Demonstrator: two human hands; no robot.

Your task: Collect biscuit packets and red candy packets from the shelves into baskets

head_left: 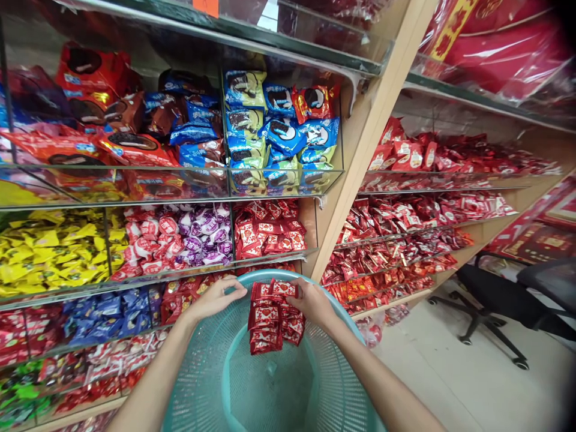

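Observation:
My right hand (pixel 312 301) pinches the upper right of a bunch of small red candy packets (pixel 266 321) with white print. They seem joined in strips and hang over the inside of a teal mesh plastic basket (pixel 195 360). My left hand (pixel 221 296) is at the basket's far left rim, apart from the packets. Its thumb and forefinger are curled together in a loop, with nothing visible between them. Just beyond the basket, a shelf compartment holds matching red packets (pixel 270 234).
Glass-fronted shelves hold yellow-wrapped candies (pixel 54 249), purple-and-white candies (pixel 204 231) and blue cookie packs (pixel 283 135). A wooden upright (pixel 355 174) divides them from more shelves of red packets (pixel 378 219). A black wheeled chair (pixel 499 294) stands on the floor at right.

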